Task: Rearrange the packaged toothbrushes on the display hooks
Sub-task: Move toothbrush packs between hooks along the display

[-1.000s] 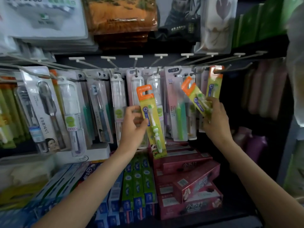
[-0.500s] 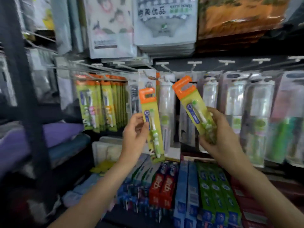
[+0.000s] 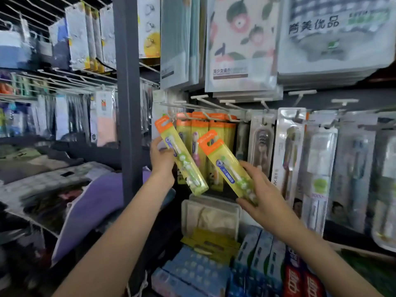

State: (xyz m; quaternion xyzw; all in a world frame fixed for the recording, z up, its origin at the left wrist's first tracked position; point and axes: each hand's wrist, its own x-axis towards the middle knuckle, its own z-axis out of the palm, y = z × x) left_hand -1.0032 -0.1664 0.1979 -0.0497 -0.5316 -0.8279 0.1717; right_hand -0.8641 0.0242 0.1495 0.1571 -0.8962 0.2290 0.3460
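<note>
Yellow blister packs with orange card headers sit one in each hand: the left hand (image 3: 161,161) pinches the left pack (image 3: 181,156) by its edge, and the right hand (image 3: 260,190) cups the right pack (image 3: 228,168) from below, both tilted with their hang-holes upward, probably for threading. Just behind hangs a matching row (image 3: 205,133) on a white wire hook (image 3: 205,103), the likely destination. Stiff clear plastic covers the brushes.

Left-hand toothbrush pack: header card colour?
Orange, above a yellow-green body, on the toothbrush pack gripped by the left hand; head view.
</note>
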